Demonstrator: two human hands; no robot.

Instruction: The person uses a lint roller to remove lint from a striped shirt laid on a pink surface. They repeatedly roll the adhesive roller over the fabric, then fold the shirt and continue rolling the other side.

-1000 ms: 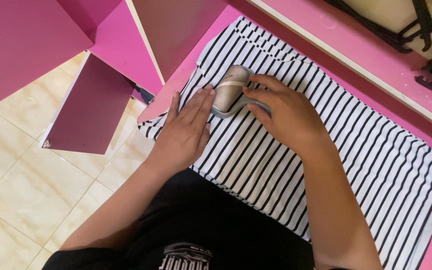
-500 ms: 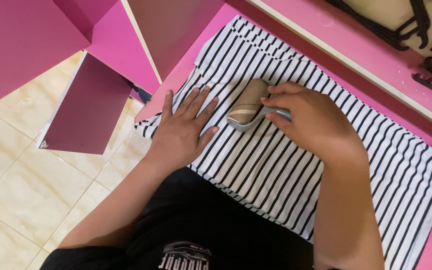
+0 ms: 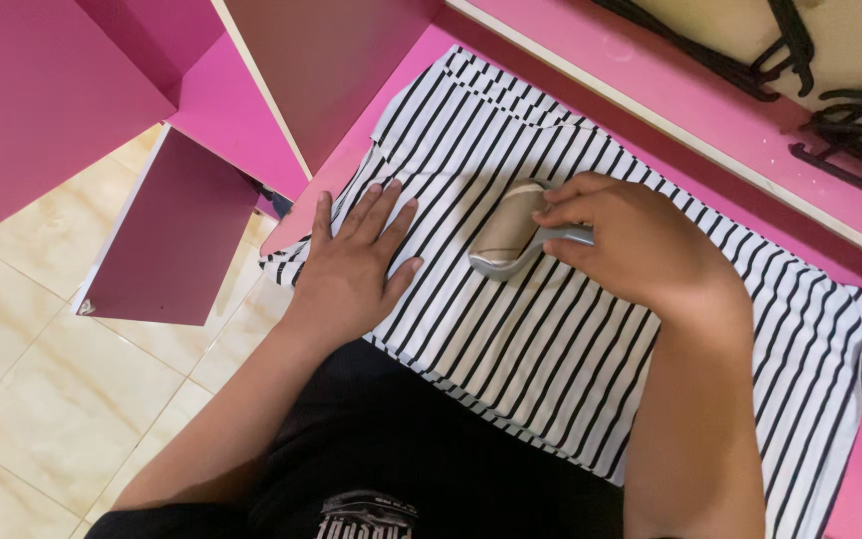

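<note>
Currently right hand (image 3: 641,245) grips lint roller (image 3: 507,242) handle; roller's long axis runs near-to-far on striped shirt (image 3: 551,339). Left hand (image 3: 351,269) lies flat, open, just left.

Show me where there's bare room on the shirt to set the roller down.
Free: the striped shirt to the right of the right hand, toward its far end, and the collar end above the lint roller. Crowded: the middle, between the left hand and the roller.

The person wears a black garment (image 3: 421,449) with a white printed graphic; both forearms are bare.
</note>
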